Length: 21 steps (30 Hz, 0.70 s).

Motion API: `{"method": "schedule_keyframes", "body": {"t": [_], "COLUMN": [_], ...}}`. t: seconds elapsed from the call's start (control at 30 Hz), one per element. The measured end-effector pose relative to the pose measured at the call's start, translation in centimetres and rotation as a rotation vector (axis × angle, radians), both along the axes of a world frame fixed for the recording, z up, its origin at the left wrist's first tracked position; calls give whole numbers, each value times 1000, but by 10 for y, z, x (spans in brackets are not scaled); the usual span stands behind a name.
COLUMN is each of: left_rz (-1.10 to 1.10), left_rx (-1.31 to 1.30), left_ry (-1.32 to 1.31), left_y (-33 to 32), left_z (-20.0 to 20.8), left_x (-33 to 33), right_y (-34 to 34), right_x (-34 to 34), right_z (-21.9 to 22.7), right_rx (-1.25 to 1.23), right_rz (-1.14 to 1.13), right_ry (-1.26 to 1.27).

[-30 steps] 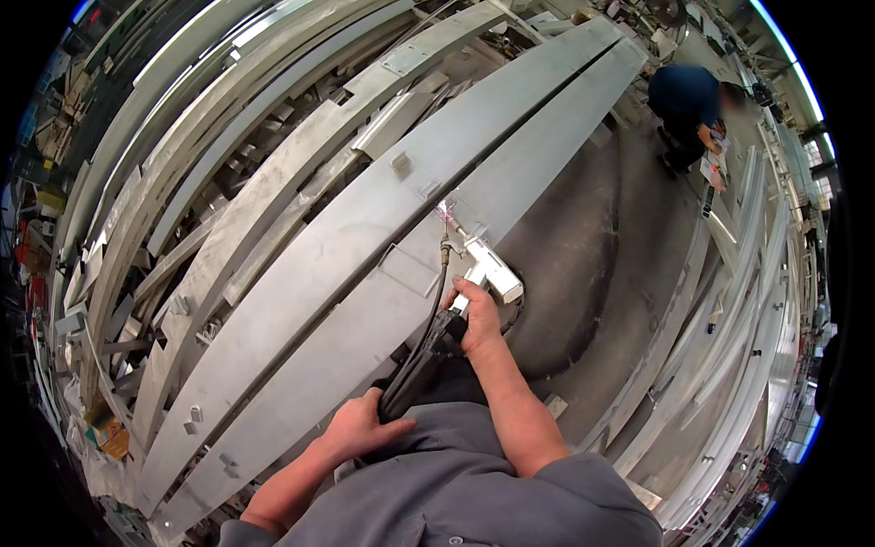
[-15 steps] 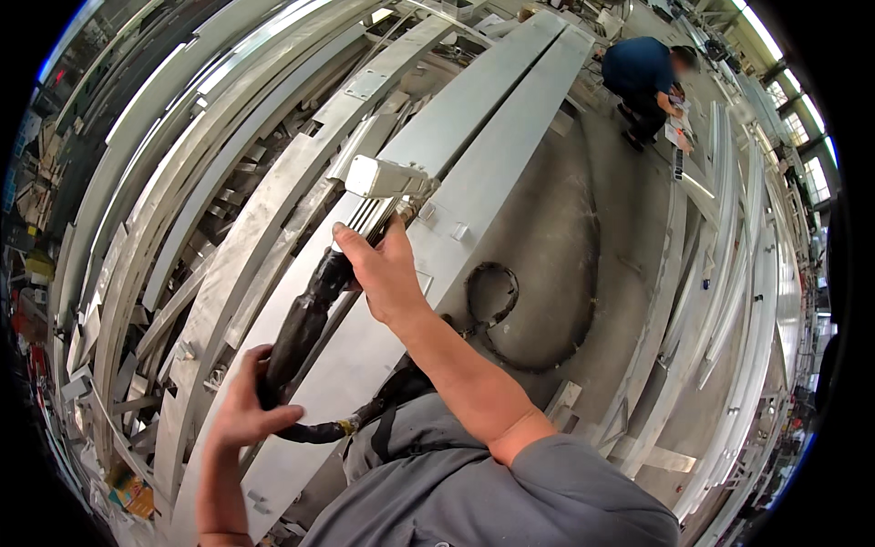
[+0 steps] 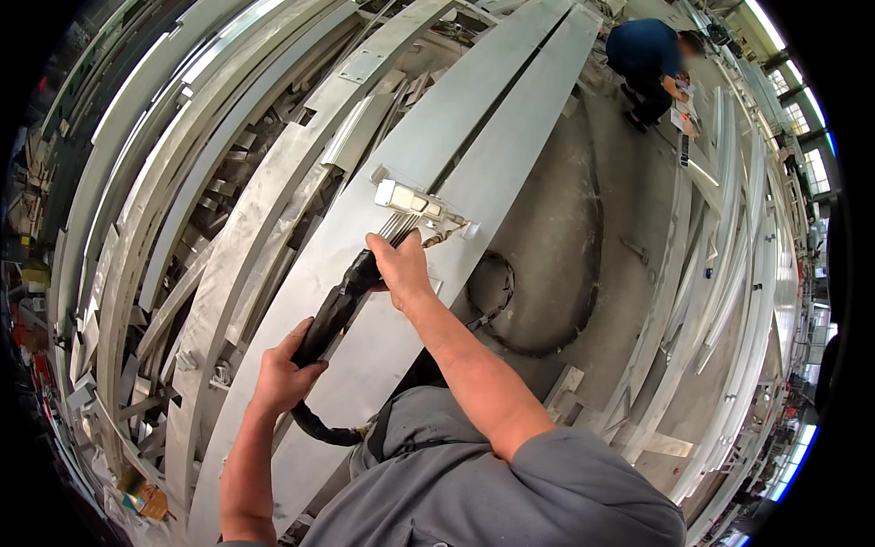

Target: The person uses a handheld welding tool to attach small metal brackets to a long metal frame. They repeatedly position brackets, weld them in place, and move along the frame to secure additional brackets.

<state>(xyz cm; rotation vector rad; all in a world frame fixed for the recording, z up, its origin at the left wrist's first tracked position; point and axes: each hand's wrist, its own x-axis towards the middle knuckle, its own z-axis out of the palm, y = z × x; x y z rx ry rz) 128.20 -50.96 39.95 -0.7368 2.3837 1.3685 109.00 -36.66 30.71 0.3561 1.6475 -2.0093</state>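
With both hands I hold a hand-held laser welding gun (image 3: 337, 310) with a black taped handle and a pale boxy head. My right hand (image 3: 403, 272) is wrapped round its front, by the ribbed metal part behind the head. My left hand (image 3: 287, 372) is closed round the rear of the handle. From there a black cable (image 3: 321, 431) curves back towards my waist. The gun's nozzle end lies over or on a long pale metal panel (image 3: 456, 132); contact cannot be told. A small bracket (image 3: 469, 231) stands on the panel beside the nozzle.
Long metal profiles (image 3: 246, 232) and offcuts lie to the left. More pale profiles (image 3: 729, 301) run along the right. A black hose (image 3: 583, 319) loops on the concrete floor (image 3: 556, 237). A person in a dark blue shirt (image 3: 643, 47) bends down at the far right.
The welding gun and both hands have moved forward and right along the panel. My left hand, spread more loosely before, is now closed round the handle. The view has shifted slightly.
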Motion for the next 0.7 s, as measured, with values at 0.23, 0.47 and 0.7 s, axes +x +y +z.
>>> {"method": "schedule_keyframes", "body": {"t": [0.23,0.47,0.7], "left_rz": [23,61,64], "left_rx": [67,113,146], "left_ry": [0,-54,-78], "left_y": [-13,-13,-11], "left_z": [-22,-21,-18], "left_x": [-1,-4,-9], "right_y": [-2,-10,-2], "right_x": [-8,-7,-9], "right_z": [3,-22,-13], "right_rx": [1,83,58], "right_rz": [64,5,69], "right_ry": [-36,65,-42]}}
